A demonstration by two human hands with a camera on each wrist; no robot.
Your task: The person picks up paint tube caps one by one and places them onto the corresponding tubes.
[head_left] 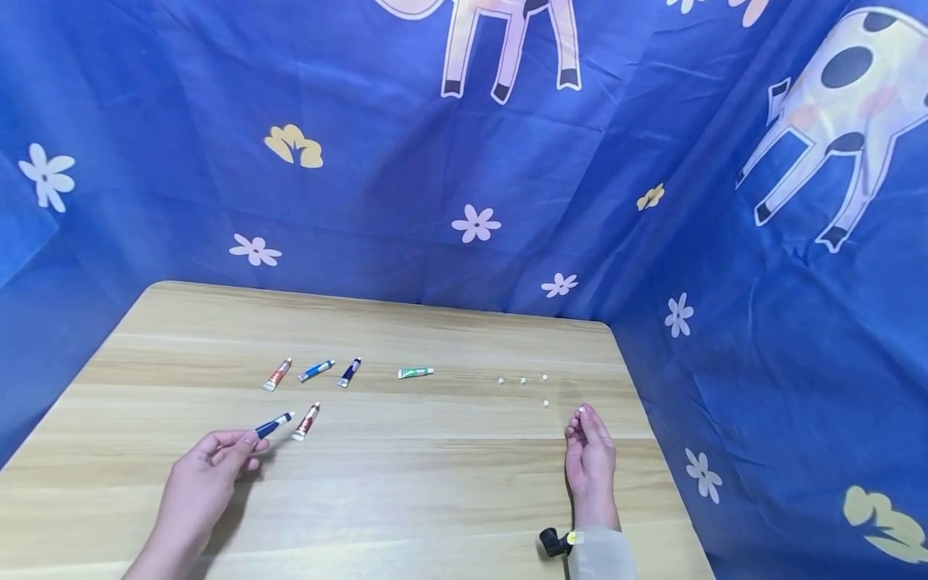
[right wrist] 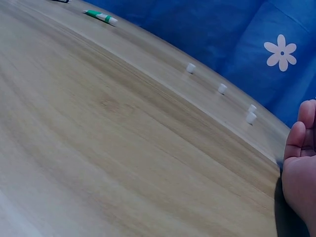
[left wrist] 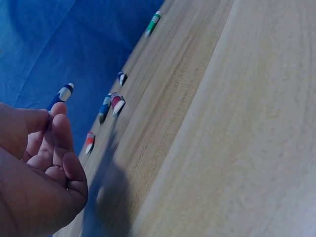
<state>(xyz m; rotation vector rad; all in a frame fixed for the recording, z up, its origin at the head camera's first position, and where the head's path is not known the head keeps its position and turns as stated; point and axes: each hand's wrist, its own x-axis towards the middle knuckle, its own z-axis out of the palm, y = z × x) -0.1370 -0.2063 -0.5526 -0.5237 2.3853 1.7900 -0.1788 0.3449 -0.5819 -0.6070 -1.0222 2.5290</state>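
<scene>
My left grip [head_left: 203, 474] pinches one blue tube [head_left: 274, 425] (label unreadable), my right grip [head_left: 590, 457] one white cap [head_left: 582, 410]; five tubes [head_left: 416, 373], four caps [head_left: 523, 381] lie beyond.

The held tube [head_left: 274, 425] is blue-and-white, the blue curtain [head_left: 377, 201] flowered.

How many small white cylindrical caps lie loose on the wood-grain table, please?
4: left cap, middle cap and right cap in a row; front cap nearest the right hand. It may hide others.

Dk blue tube [head_left: 275, 424], tilted, wht cap [head_left: 582, 410], both held
</scene>
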